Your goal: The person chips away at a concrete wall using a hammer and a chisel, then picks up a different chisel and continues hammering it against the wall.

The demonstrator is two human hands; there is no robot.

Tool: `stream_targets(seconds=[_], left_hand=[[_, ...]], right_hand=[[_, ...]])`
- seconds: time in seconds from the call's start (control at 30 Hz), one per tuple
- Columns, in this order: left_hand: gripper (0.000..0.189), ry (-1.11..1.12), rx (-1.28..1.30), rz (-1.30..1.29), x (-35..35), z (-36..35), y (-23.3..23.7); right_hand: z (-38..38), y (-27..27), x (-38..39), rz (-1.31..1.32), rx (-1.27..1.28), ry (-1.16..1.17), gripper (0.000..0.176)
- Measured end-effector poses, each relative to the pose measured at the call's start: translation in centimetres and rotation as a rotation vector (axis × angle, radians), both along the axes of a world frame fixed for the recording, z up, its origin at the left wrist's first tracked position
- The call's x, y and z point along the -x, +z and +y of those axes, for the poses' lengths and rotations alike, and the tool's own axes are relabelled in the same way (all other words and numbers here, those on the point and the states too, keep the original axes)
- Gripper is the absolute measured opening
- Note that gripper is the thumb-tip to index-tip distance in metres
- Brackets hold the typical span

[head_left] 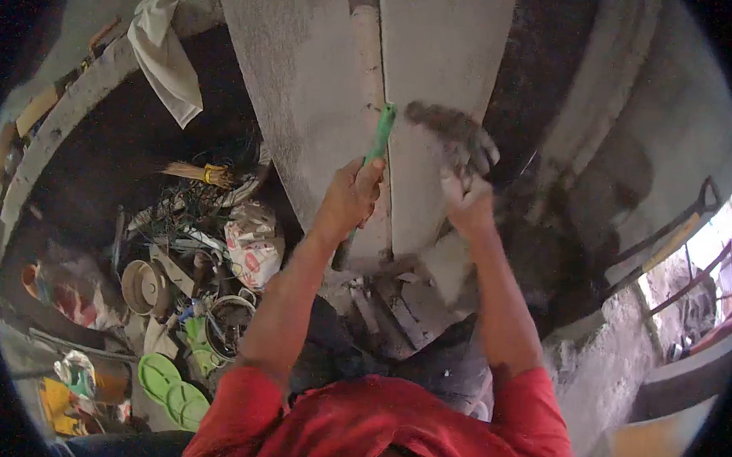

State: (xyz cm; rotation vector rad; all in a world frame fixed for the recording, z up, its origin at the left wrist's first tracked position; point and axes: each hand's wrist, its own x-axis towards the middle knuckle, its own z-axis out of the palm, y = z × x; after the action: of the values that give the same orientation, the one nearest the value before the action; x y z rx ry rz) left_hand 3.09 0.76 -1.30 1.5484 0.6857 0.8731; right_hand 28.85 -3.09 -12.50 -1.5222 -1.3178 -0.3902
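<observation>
My left hand (354, 194) is closed round a green handle (384, 125), whose top end sticks up past my fingers. The working end of that tool is hidden, so its kind does not show. In my right hand (468, 202) is a dark, dirty work glove (456, 136), pinched at its lower right and smeared by motion. Both hands are above a pale grey slab (435, 60) with a long gap down its middle. A pipe-like strip (365, 53) runs along this gap.
Left of the slab lie a straw broom (197, 171), a printed white sack (253, 244), a round pan (144, 287), a bucket (229, 325) and green lids (163, 387). White cloth (167, 65) hangs upper left. A curved concrete wall (609, 84) and a rough ledge (592, 373) stand right.
</observation>
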Motion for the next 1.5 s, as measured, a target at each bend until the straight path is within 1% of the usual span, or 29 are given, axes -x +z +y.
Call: stream_targets(seconds=[0.03, 0.07, 0.13, 0.2, 0.27, 0.3, 0.33, 0.4, 0.43, 0.5, 0.53, 0.63, 0.7, 0.73, 0.77, 0.8, 0.83, 0.87, 0.93, 0.97, 1.0, 1.07, 1.1, 1.13, 1.2, 1.27, 1.33, 1.37, 1.5], left_hand=[[0.039, -0.008, -0.016, -0.002, -0.2, 0.0, 0.5], [0.038, 0.038, -0.080, 0.014, -0.3, 0.2, 1.1], [0.038, 0.076, -0.103, 0.057, -0.2, -0.6, 0.3], [0.036, 0.033, 0.003, 0.009, -0.4, -0.6, 0.4], [0.036, 0.037, 0.011, 0.027, -0.4, -0.8, 0.8], [0.036, 0.041, 0.017, 0.039, -0.4, -0.7, 1.1], [0.036, 0.040, 0.015, 0.037, -0.6, -0.4, 1.2], [0.036, 0.035, 0.006, -0.016, -0.5, -0.6, 0.4], [0.036, 0.038, 0.005, -0.020, -0.6, -0.7, 0.4], [0.038, 0.078, -0.086, 0.091, -0.7, -0.6, 1.1], [0.038, 0.083, -0.115, 0.072, -1.0, 0.3, 1.8], [0.039, 0.032, 0.013, -0.006, -0.7, -0.2, 0.4], [0.043, 0.047, 0.017, 0.022, -0.6, -0.2, 0.5], [0.043, 0.047, 0.011, 0.021, -0.5, -0.2, 0.7], [0.043, 0.053, 0.027, 0.029, -0.5, -0.2, 0.9], [0.043, 0.057, 0.043, 0.035, -0.7, -0.2, 0.9], [0.043, 0.052, 0.039, 0.033, -0.8, -0.2, 0.8], [0.042, 0.060, 0.024, 0.037, -1.0, -0.3, 0.6], [0.042, 0.070, 0.012, 0.039, -1.3, -0.1, 0.5], [0.042, 0.069, 0.002, 0.031, -1.3, -0.1, 0.4], [0.041, 0.068, -0.006, 0.024, -1.3, -0.3, 0.2], [0.041, 0.060, 0.012, 0.016, -1.3, 0.0, -0.1], [0.042, 0.047, 0.015, 0.001, -1.4, 0.1, 0.0], [0.042, 0.044, 0.015, 0.005, -1.2, -0.4, 0.1], [0.041, 0.093, 0.016, 0.064, -1.3, -0.7, 1.1], [0.041, 0.084, 0.032, 0.056, -1.3, -0.8, 0.6], [0.041, 0.080, 0.042, 0.041, -1.4, -0.6, 0.5], [0.041, 0.077, 0.049, 0.031, -1.5, -0.6, 0.5], [0.037, 0.061, 0.056, -0.041, -1.7, -0.2, 0.1]], right_hand=[[-3.9, 8.3, 4.3, 0.186, 0.000, 0.060, 0.020], [-4.4, 10.2, 4.2, 0.170, -0.020, 0.066, 0.020], [-6.7, 10.4, 4.1, 0.546, -0.001, 0.201, 0.031], [-8.8, 11.6, 5.2, 0.445, -0.066, 0.258, 0.028], [-9.1, 11.9, 6.8, 0.540, -0.395, 0.508, 0.028], [-9.0, 10.2, 4.8, 0.384, -0.374, 0.656, 0.028], [-6.7, 6.6, 3.3, 0.382, -0.375, 0.656, 0.028], [-2.9, -0.5, 1.3, -0.241, 0.040, -0.303, 0.029], [-3.0, 1.3, 2.0, -0.244, 0.039, -0.301, 0.029], [-4.1, 7.5, 4.9, 0.150, 0.221, 0.147, 0.033], [-3.8, 9.1, 4.8, 0.130, 0.192, 0.151, 0.033], [-6.6, 7.9, 6.0, 0.120, 0.227, 0.171, 0.037], [-7.3, 7.7, 6.5, 0.098, -0.284, 0.198, 0.038], [-7.9, 7.5, 6.3, 0.097, -0.290, 0.199, 0.038], [-8.6, 7.3, 5.7, 0.349, -0.157, 0.232, 0.027], [-9.0, 7.2, 5.1, 0.599, -0.020, 0.262, 0.024], [-8.6, 7.6, 4.4, 0.480, -0.075, 0.215, 0.027], [-8.7, 8.8, 4.6, 0.478, -0.076, 0.212, 0.027], [-9.1, 11.4, 5.2, 0.479, -0.258, 0.342, 0.029], [-8.9, 11.5, 5.3, 0.591, -0.298, 0.487, 0.029], [-7.7, 9.7, 4.8, 0.598, -0.290, 0.488, 0.029], [-4.3, 5.1, 3.2, -0.094, -0.144, -0.013, 0.030], [-2.6, 6.1, 2.8, 0.076, 0.214, 0.049, 0.032], [-3.1, 6.6, 2.7, 0.081, 0.214, 0.046, 0.032], [-4.4, 9.7, 2.7, 0.382, 0.188, -0.058, 0.034], [-6.8, 12.3, 4.1, 0.456, 0.088, 0.010, 0.041], [-8.4, 12.8, 4.2, 0.737, -0.174, 0.327, 0.026], [-9.2, 13.0, 4.0, 0.596, -0.184, 0.428, 0.024], [-1.6, 2.4, 3.4, 0.819, -0.337, 0.355, 0.023]])
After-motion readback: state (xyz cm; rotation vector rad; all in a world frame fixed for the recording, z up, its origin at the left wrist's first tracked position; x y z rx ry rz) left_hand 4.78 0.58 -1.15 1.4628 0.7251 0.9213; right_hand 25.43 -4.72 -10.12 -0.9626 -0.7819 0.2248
